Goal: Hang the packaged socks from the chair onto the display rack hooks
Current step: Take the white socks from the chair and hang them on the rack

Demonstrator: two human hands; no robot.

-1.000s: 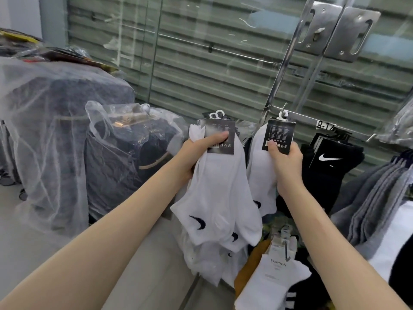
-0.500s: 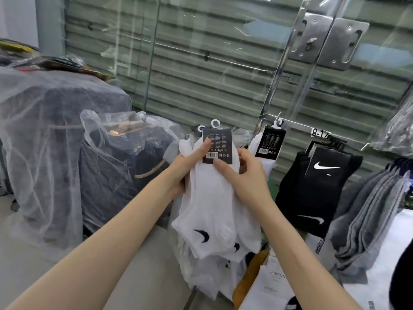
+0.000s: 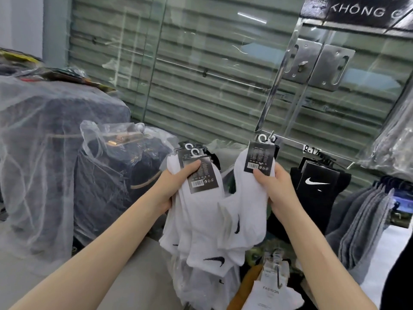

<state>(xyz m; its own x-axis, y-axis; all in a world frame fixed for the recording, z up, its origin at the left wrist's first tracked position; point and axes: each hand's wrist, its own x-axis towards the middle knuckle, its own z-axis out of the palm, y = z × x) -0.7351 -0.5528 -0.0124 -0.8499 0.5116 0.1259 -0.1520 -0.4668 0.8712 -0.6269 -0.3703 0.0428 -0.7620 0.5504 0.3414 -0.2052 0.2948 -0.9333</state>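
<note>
Two arms are showing, both bare along their whole visible length. The left forearm [image 3: 100, 253] is tapering, slim and smooth, into the left hand [image 3: 176, 184]; the right forearm [image 3: 324, 253] is tapering likewise into the right hand [image 3: 274, 189], whose thumbnail [image 3: 257, 173] is showing short and plain.

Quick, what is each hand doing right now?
Left hand: closed, gripping a bundle of white sock packs.
Right hand: closed, holding a single white sock pack.

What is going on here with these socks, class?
A person is hanging socks. The left hand grips a bundle of white packaged socks. The right hand holds one white pair up at a rack hook; whether its hanger has caught is unclear. Black socks hang alongside.
</note>
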